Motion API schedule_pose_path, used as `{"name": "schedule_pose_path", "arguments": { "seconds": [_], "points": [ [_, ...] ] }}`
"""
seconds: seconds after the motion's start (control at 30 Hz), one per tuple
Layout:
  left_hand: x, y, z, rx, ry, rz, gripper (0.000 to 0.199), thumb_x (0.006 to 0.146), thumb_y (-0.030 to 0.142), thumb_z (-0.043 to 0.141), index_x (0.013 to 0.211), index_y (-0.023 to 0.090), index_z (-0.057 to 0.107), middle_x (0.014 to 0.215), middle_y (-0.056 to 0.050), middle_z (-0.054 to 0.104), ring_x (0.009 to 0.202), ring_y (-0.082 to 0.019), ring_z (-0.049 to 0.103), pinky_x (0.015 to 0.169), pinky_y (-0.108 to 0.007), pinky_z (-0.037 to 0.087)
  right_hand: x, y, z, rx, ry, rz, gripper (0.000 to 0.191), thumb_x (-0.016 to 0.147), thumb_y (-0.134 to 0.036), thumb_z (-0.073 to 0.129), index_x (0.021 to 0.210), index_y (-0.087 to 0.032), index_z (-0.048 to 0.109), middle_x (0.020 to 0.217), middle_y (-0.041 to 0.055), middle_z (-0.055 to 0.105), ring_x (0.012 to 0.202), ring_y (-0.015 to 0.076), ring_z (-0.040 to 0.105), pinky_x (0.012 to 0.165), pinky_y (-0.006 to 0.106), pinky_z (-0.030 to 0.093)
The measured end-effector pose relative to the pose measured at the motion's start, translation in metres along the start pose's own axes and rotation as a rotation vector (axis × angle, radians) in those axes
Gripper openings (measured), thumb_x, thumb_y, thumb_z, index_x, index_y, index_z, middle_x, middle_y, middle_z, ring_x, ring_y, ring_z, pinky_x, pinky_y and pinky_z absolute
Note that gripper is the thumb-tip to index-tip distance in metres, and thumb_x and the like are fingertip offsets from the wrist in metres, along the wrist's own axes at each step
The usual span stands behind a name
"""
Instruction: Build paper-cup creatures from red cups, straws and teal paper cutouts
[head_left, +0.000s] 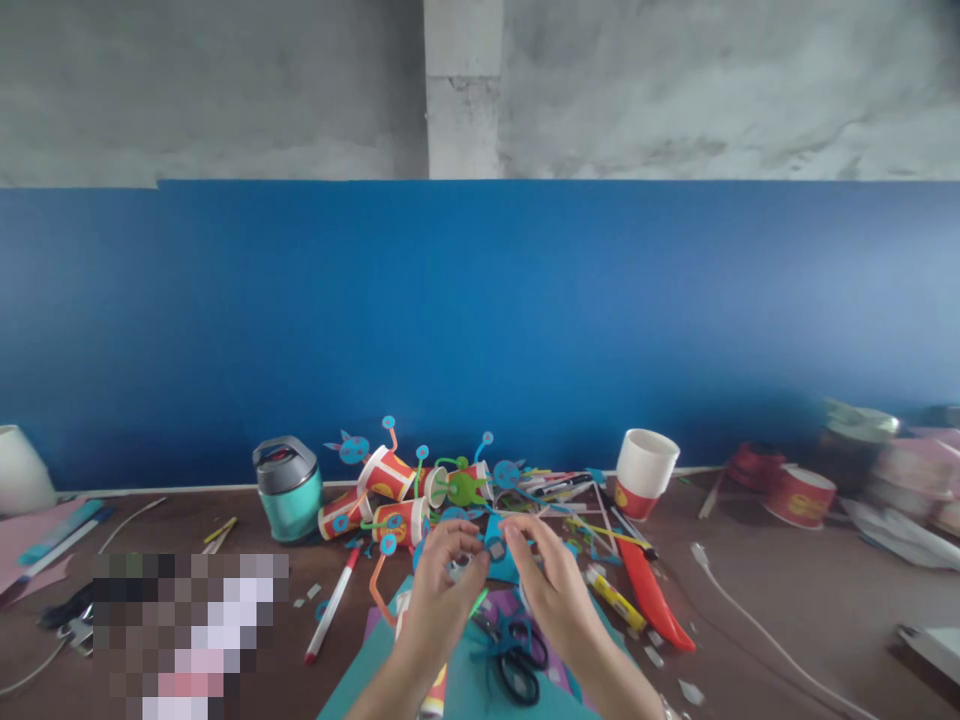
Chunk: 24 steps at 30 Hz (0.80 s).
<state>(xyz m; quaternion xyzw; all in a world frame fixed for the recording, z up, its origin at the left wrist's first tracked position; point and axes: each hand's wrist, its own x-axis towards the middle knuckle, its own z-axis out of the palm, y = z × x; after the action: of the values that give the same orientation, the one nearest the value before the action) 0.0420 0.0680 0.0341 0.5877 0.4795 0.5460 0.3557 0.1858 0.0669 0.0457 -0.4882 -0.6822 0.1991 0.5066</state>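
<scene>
My left hand (448, 570) pinches a small blue paper disc (496, 549) with a pale square on it between thumb and fingers. Close on the disc's other side is my right hand (551, 580), its fingers loosely curved and apart; whether they touch the disc is unclear. Beneath both hands lie teal paper sheets (358, 685) and dark-handled scissors (517, 675). A red-and-yellow paper cup (435, 692) is partly hidden by my left forearm. Behind stand several decorated paper-cup figures (388, 472) with blue discs on pipe-cleaner stalks, and a green figure (465, 487).
A teal lidded jar (290, 510) stands left, near a red-capped marker (331, 605). Stacked cups (646, 470) stand right of the pencil pile (559, 487). A glue stick (616, 598), a red pointed object (652, 595) and a white cable (757, 620) lie at right. A blue panel (480, 320) bounds the table.
</scene>
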Motion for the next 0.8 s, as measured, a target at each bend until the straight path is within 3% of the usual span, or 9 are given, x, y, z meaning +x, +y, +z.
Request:
{"name": "schedule_pose_path", "arguments": {
  "seconds": [0.13, 0.27, 0.47, 0.8],
  "points": [
    [0.000, -0.001, 0.000, 0.147, 0.091, 0.086, 0.010, 0.074, 0.022, 0.062, 0.064, 0.021, 0.065, 0.096, -0.009, 0.061, 0.099, -0.027, 0.056, 0.087, -0.038, 0.043, -0.003, -0.004, -0.004, -0.228, -0.018, -0.165, 0.016, 0.090, -0.026, 0.049, 0.080, -0.022, 0.061, 0.083, 0.0039, 0.066, 0.082, 0.0219, 0.059, 0.078, 0.034, 0.042],
    [-0.002, -0.002, -0.002, 0.285, 0.080, 0.221, 0.011, 0.078, 0.021, 0.060, 0.070, 0.023, 0.067, 0.101, -0.009, 0.060, 0.104, -0.029, 0.053, 0.089, -0.041, 0.042, -0.006, -0.003, -0.003, -0.329, -0.055, -0.155, 0.016, 0.087, -0.021, 0.055, 0.076, -0.023, 0.065, 0.079, 0.0028, 0.068, 0.079, 0.0227, 0.061, 0.075, 0.035, 0.041],
    [-0.006, -0.001, -0.005, 0.429, 0.027, 0.371, 0.013, 0.084, 0.019, 0.054, 0.079, 0.023, 0.065, 0.105, -0.010, 0.057, 0.104, -0.028, 0.052, 0.088, -0.042, 0.043, -0.003, -0.006, -0.005, -0.240, -0.156, -0.122, 0.018, 0.086, -0.016, 0.054, 0.074, -0.022, 0.067, 0.073, 0.0017, 0.066, 0.077, 0.0205, 0.061, 0.074, 0.031, 0.043],
    [-0.005, -0.008, -0.006, 0.422, -0.031, 0.417, 0.014, 0.085, 0.013, 0.050, 0.082, 0.022, 0.060, 0.110, -0.009, 0.053, 0.107, -0.024, 0.051, 0.090, -0.042, 0.043, 0.000, -0.015, -0.009, -0.148, -0.207, -0.054, 0.020, 0.083, -0.017, 0.050, 0.070, -0.020, 0.065, 0.073, 0.0024, 0.066, 0.075, 0.0186, 0.058, 0.073, 0.028, 0.041]
  ]
}}
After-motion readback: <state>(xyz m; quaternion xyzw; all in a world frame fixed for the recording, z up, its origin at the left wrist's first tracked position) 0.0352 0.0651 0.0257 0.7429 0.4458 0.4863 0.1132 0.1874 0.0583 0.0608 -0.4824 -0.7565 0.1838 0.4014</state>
